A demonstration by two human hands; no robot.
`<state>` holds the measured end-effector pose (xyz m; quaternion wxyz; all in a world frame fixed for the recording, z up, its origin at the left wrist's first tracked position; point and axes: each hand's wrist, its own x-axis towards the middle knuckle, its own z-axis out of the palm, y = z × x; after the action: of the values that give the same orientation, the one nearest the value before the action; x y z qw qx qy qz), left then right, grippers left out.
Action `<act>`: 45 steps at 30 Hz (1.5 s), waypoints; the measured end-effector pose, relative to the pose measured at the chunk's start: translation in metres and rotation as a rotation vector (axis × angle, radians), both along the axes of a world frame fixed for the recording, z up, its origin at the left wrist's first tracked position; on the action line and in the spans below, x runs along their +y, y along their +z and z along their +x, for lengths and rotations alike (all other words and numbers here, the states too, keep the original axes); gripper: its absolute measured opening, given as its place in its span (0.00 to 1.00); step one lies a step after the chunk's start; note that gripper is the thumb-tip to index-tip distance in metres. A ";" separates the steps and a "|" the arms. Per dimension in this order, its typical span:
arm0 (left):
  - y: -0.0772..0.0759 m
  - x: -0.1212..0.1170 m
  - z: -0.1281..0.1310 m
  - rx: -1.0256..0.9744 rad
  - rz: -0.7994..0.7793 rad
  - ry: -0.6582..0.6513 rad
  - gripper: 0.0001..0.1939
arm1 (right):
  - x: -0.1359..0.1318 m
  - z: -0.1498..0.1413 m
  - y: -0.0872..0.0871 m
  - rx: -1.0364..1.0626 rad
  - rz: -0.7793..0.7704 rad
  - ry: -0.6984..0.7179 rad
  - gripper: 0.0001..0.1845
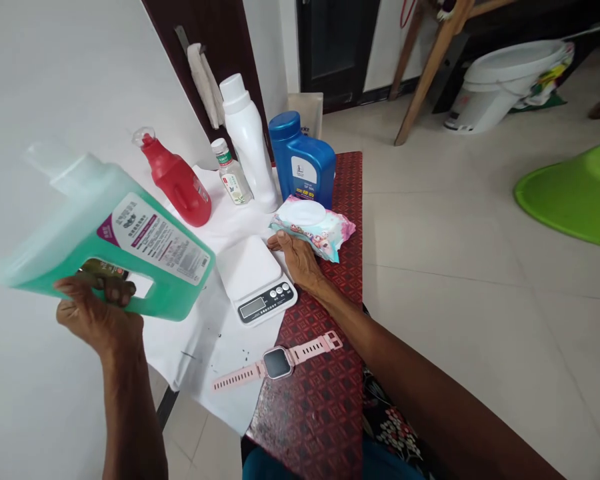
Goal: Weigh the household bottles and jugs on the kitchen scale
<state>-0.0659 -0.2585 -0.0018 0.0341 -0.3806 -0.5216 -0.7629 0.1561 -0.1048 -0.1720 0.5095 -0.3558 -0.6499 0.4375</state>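
Observation:
My left hand [100,310] is wrapped round the handle of a large translucent jug of green liquid [175,293], held tilted above the left side of the table. The jug's label faces me. My right hand [297,260] rests with fingers stretched out at the right edge of a white digital kitchen scale [250,270], close against a pack of wet wipes [313,227]; whether it touches the pack I cannot tell. Nothing stands on the scale's platform. Nearer me lies a pink smartwatch [277,363] with its strap spread flat.
Along the table's back stand a red bottle [183,183], a small clear labelled bottle [234,177], a tall white bottle [250,140] and a blue jug [305,157]. White paper [220,340] covers part of the red patterned table [315,407]. A white bucket [500,87] stands on the floor.

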 end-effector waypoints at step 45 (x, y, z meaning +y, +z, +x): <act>-0.031 0.036 0.056 -0.078 -0.187 -0.035 0.33 | -0.001 0.007 -0.008 0.013 -0.057 0.014 0.42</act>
<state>-0.0101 -0.2227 -0.0326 -0.0350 -0.3613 -0.5846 -0.7256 0.1626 -0.1058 -0.1795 0.5003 -0.3627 -0.6363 0.4618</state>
